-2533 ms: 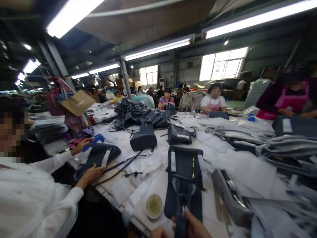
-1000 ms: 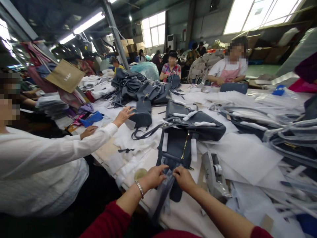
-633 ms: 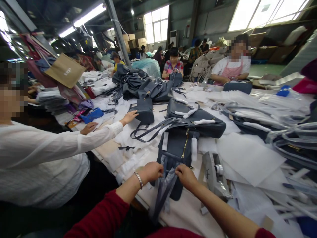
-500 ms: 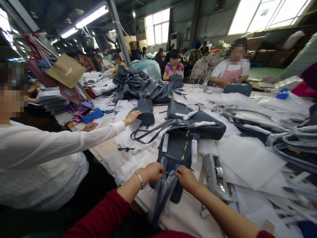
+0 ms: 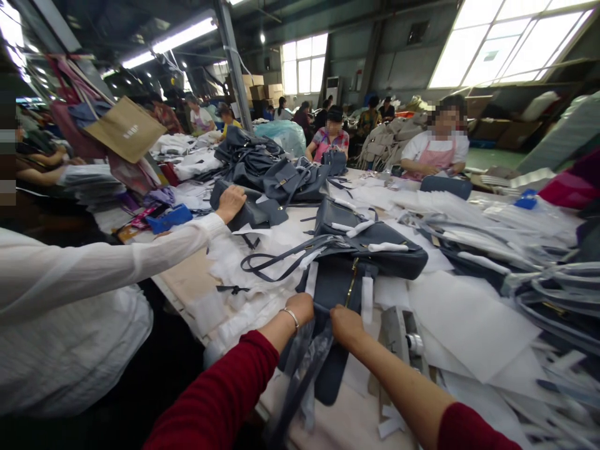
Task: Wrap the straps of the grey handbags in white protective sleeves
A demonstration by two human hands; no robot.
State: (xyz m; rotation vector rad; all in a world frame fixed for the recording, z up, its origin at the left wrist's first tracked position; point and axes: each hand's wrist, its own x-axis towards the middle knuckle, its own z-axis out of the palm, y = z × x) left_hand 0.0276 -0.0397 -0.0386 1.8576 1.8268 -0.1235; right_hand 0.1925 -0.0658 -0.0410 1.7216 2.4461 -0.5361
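A dark blue-grey bag (image 5: 334, 282) with a gold zipper lies flat on the table before me, white foam strips along its sides. My left hand (image 5: 300, 309), a bangle at its wrist, is closed on a strap of the bag at its near end. Opposite it, my right hand (image 5: 345, 325) is closed on the strap too, a short gap between the hands. The long straps (image 5: 315, 359), wrapped in clear plastic, hang from there toward the table's near edge. Beyond lies another dark bag (image 5: 375, 244) with white-wrapped handle parts.
A tape dispenser (image 5: 398, 337) stands right of my right forearm, beside white sheets (image 5: 473, 319). At left, a co-worker's hand (image 5: 232, 201) rests on a dark bag. A heap of dark bags (image 5: 253, 153) lies farther back. More people sit across the table.
Both my hands have moved up the bag, away from me, drawing the straps along. The co-worker's hand at left has shifted back, and the bag under it now lies tilted.
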